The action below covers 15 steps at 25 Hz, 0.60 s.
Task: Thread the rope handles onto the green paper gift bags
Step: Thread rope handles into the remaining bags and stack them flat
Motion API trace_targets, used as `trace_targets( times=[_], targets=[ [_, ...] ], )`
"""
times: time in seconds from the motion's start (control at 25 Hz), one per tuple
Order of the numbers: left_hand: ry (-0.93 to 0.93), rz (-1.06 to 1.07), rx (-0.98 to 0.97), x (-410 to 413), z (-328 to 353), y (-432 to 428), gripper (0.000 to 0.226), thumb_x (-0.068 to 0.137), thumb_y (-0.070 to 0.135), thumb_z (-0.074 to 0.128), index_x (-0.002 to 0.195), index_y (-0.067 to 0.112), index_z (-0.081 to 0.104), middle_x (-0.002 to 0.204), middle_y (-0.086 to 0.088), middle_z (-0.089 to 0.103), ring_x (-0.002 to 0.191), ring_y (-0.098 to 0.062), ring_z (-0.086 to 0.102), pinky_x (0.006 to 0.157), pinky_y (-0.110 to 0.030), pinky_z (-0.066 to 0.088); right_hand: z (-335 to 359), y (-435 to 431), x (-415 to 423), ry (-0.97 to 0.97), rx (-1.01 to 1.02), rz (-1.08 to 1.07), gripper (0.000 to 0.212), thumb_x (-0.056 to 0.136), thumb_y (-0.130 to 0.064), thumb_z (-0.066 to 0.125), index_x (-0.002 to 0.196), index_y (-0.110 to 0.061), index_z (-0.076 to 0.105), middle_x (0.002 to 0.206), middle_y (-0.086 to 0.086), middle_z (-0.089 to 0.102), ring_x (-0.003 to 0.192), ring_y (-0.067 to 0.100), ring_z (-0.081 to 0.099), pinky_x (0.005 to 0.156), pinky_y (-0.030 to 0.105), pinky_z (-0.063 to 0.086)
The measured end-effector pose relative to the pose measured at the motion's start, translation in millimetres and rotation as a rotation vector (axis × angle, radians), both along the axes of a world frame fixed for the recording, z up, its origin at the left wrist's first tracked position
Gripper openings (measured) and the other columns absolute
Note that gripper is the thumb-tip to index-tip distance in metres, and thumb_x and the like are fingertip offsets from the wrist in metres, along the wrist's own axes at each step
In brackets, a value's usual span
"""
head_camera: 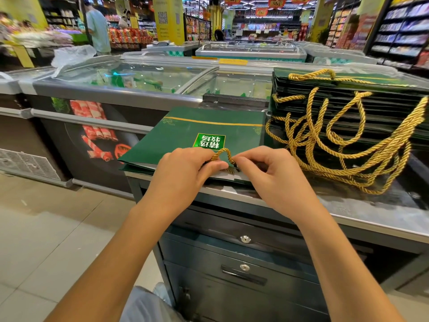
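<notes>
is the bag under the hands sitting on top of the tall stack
No, the bag lies flat on the counter left of the stack, where the left hand and right hand pinch its rope.

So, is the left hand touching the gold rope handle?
Touching. The head view shows the left hand pinching the gold rope handle between thumb and fingers.

I'm looking out over a supermarket floor. Glass-lidded chest freezers run in rows ahead of me, one with a sliced-meat picture on its front. Shelves of packaged goods line the right aisle, red banners hang overhead, and a shopper stands far left.
</notes>
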<state>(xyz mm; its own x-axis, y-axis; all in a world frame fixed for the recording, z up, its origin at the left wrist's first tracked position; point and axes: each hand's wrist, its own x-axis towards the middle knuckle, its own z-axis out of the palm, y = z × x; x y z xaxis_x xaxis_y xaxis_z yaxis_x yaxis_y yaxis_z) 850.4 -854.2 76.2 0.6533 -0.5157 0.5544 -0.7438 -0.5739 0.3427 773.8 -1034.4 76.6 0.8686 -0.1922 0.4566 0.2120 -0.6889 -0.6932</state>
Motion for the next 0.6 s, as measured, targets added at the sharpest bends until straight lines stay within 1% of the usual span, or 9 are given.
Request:
trace_targets(
  times=[0.12, 0.2, 0.24, 0.32, 0.36, 0.4, 0.48, 0.56, 0.6],
  targets=[
    [-0.002, 0.028, 0.023, 1.0, 4.7, -1.8, 0.058, 0.093, 0.065, 0.037, 0.082, 0.017, 0.069, 0.063, 0.003, 0.059, 0.062, -0.022, 0.054, 0.059, -0.036, 0.041, 0.5, -2.8, -5.9, 0.013, -0.017, 0.028, 0.026, 0.091, -0.015, 0.064, 0.109, -0.027, 0.078, 0.109, -0.017, 0.070, 0.099, -0.002, 0.062, 0.090, 0.020, 0.050],
    [0.004, 0.040, 0.039, 1.3, 7.6, -2.9, 0.049, 0.094, 0.058, 0.044, 0.079, 0.017, 0.066, 0.061, 0.004, 0.056, 0.060, -0.021, 0.051, 0.057, -0.034, 0.034, -0.2, -4.5, -5.5, 0.004, -0.046, 0.036, 0.029, 0.091, -0.010, 0.065, 0.113, -0.025, 0.077, 0.112, -0.015, 0.070, 0.107, 0.000, 0.063, 0.098, 0.025, 0.051],
    [0.009, 0.036, 0.036, 0.9, 7.9, -3.2, 0.043, 0.096, 0.054, 0.048, 0.080, 0.018, 0.065, 0.063, 0.004, 0.057, 0.061, -0.021, 0.053, 0.059, -0.034, 0.036, -0.5, -5.6, -4.8, -0.003, -0.046, 0.043, 0.028, 0.093, -0.010, 0.065, 0.114, -0.024, 0.077, 0.112, -0.015, 0.071, 0.108, 0.000, 0.063, 0.099, 0.027, 0.051],
    [-0.010, 0.014, -0.037, -1.3, 5.6, -2.8, 0.027, 0.096, 0.046, 0.059, 0.095, 0.020, 0.067, 0.081, 0.006, 0.065, 0.073, -0.018, 0.060, 0.067, -0.038, 0.049, -0.1, -7.7, -3.6, -0.010, -0.037, 0.061, 0.025, 0.096, -0.012, 0.065, 0.114, -0.022, 0.078, 0.112, -0.014, 0.072, 0.108, 0.001, 0.064, 0.098, 0.030, 0.052],
    [-0.031, 0.016, -0.107, -4.2, 3.4, -2.5, 0.025, 0.094, 0.041, 0.065, 0.107, 0.020, 0.064, 0.096, 0.006, 0.066, 0.084, -0.016, 0.062, 0.074, -0.039, 0.052, -0.1, -8.4, -3.3, -0.009, -0.037, 0.068, 0.023, 0.097, -0.013, 0.065, 0.115, -0.021, 0.078, 0.111, -0.013, 0.072, 0.107, 0.002, 0.065, 0.097, 0.031, 0.053],
    [-0.052, 0.033, -0.195, -8.6, 0.3, -2.6, 0.033, 0.090, 0.035, 0.072, 0.115, 0.018, 0.058, 0.109, 0.004, 0.063, 0.093, -0.014, 0.061, 0.080, -0.037, 0.053, -0.3, -8.8, -3.3, -0.006, -0.039, 0.070, 0.023, 0.098, -0.015, 0.064, 0.116, -0.021, 0.077, 0.110, -0.013, 0.073, 0.105, 0.002, 0.065, 0.095, 0.031, 0.054],
    [-0.145, 0.069, -0.358, -17.4, -9.6, -3.2, 0.038, 0.084, 0.023, 0.080, 0.108, 0.011, 0.054, 0.118, -0.004, 0.054, 0.107, -0.015, 0.054, 0.090, -0.031, 0.050, 0.1, -8.9, -3.6, -0.002, -0.030, 0.063, 0.023, 0.100, -0.018, 0.063, 0.118, -0.021, 0.076, 0.107, -0.013, 0.074, 0.101, 0.001, 0.065, 0.092, 0.028, 0.054],
    [-0.269, 0.065, -0.363, -26.1, -19.3, -6.1, 0.021, 0.086, 0.021, 0.078, 0.094, 0.009, 0.063, 0.122, -0.009, 0.055, 0.120, -0.020, 0.051, 0.100, -0.038, 0.044, 0.9, -8.8, -4.2, -0.008, -0.008, 0.059, 0.023, 0.101, -0.019, 0.061, 0.119, -0.022, 0.075, 0.105, -0.013, 0.074, 0.100, -0.001, 0.065, 0.091, 0.020, 0.052],
    [-0.281, 0.048, -0.340, -28.2, -24.1, -8.7, 0.013, 0.088, 0.023, 0.074, 0.092, 0.011, 0.069, 0.127, -0.009, 0.056, 0.128, -0.023, 0.048, 0.105, -0.044, 0.040, 1.5, -9.0, -4.8, -0.011, -0.002, 0.061, 0.023, 0.101, -0.020, 0.061, 0.119, -0.022, 0.075, 0.106, -0.013, 0.074, 0.101, -0.002, 0.065, 0.090, 0.017, 0.051]
  ],
)
